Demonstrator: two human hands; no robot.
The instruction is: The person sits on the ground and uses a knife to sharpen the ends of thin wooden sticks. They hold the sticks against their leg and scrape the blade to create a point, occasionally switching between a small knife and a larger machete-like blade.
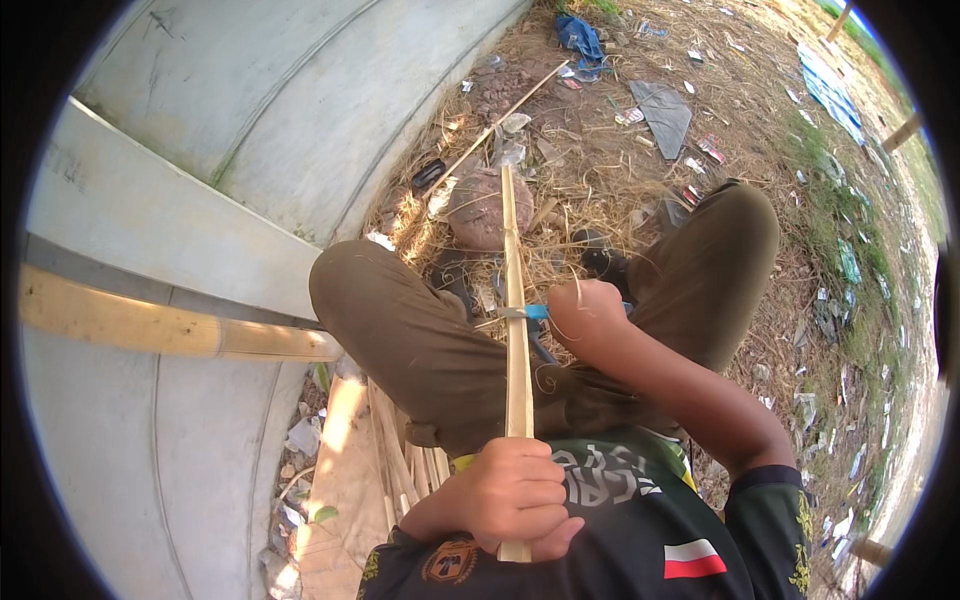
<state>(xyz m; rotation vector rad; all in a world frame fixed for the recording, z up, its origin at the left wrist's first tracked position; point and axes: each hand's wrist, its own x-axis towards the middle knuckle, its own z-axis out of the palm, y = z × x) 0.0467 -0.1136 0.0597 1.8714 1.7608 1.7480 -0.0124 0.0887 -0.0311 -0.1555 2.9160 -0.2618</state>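
My left hand [512, 490] is wrapped round the near end of a long pale bamboo strip [516, 385], close against my shirt. The strip runs away from me between my bent knees, its far end above a reddish-brown stone [477, 210]. Farther up, my right hand [588, 316] is closed on a knife with a blue handle [537, 312]. Its blade [513, 313] lies across the strip and touches it about midway. Thin curled shavings hang near the right hand. My fingers hide most of the knife's handle.
A pale sheet wall [200, 200] with a bamboo pole [170, 318] stands close on my left. More cut strips [395, 440] lie beside my left hip. A thin stick [500, 122], a blue cloth or bag [582, 42], a grey scrap [662, 118] and litter cover the straw-strewn ground.
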